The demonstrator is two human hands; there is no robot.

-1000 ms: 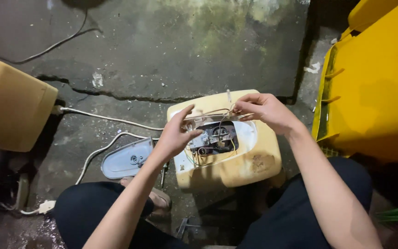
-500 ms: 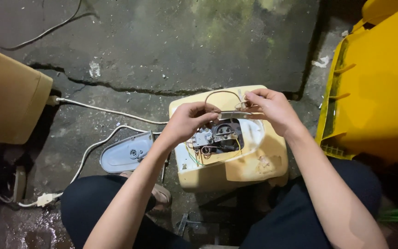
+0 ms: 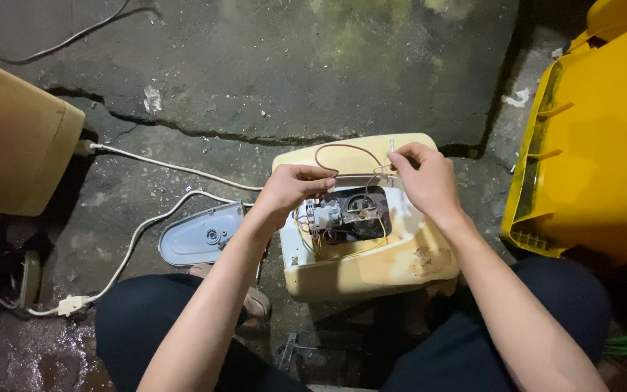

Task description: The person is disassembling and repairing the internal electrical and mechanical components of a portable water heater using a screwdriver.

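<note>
Concrete floor; brown wire (image 3: 342,149) spans both hands.

The yellowed plastic housing (image 3: 371,254) rests between my knees, just above the cracked concrete floor, with its open side turned up. In the opening sits a dark cavity with a small metal switch part (image 3: 326,215) and thin yellow and blue wires. A reddish-brown wire (image 3: 342,148) rises from there in an arch — each end is pinched in one of my hands, above the housing's far edge.
</note>
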